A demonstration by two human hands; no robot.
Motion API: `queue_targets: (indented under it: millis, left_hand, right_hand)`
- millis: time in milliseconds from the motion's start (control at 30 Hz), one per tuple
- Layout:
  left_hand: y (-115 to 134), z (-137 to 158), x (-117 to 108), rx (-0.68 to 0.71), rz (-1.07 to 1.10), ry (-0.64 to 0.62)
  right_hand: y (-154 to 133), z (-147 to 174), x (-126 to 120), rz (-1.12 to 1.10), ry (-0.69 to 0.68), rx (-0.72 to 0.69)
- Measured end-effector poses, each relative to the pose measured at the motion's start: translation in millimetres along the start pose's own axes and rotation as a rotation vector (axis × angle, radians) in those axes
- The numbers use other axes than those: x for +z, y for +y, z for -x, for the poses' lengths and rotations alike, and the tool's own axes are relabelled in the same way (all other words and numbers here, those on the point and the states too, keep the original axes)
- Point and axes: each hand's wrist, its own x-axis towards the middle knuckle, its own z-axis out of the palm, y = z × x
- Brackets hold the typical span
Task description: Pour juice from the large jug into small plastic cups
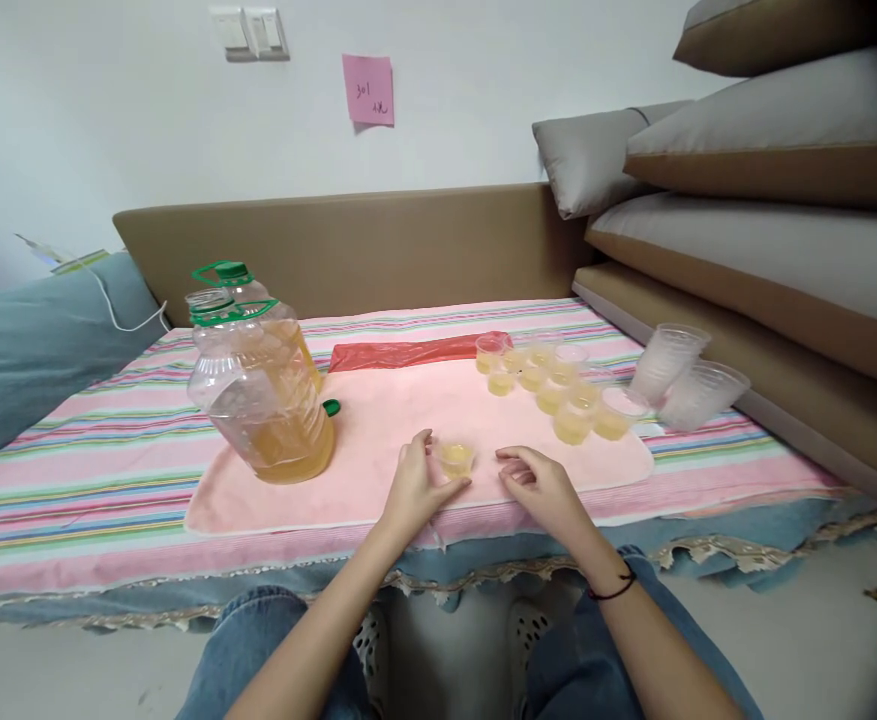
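left hand (413, 483) grasps small cup (456, 458) on near edge of pink towel (378, 420); right hand (541, 486) loosely curled, empty, just right of cup; jug (262, 395) far left

— What is the small cup (456, 458) like?

— Clear plastic, short, standing upright, holding a shallow fill of yellow-amber liquid.

— Where does it sit?

— On the pink towel (378, 440) near its front edge, well apart from the cluster of similar filled cups further back on the right.

— And the hands?

— The left hand (414, 487) touches its side, fingers (424, 440) curled round it; the right hand (539, 487) rests just beside it.
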Motion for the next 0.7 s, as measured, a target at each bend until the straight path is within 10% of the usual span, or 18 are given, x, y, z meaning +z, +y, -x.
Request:
queue_targets:
  millis: [700]
  left_hand:
    - [49.8, -111.9, 95.5, -0.096, 0.131, 0.018]
  right_hand:
    - [7.6, -11.5, -28.9, -0.004, 0.032, 0.083]
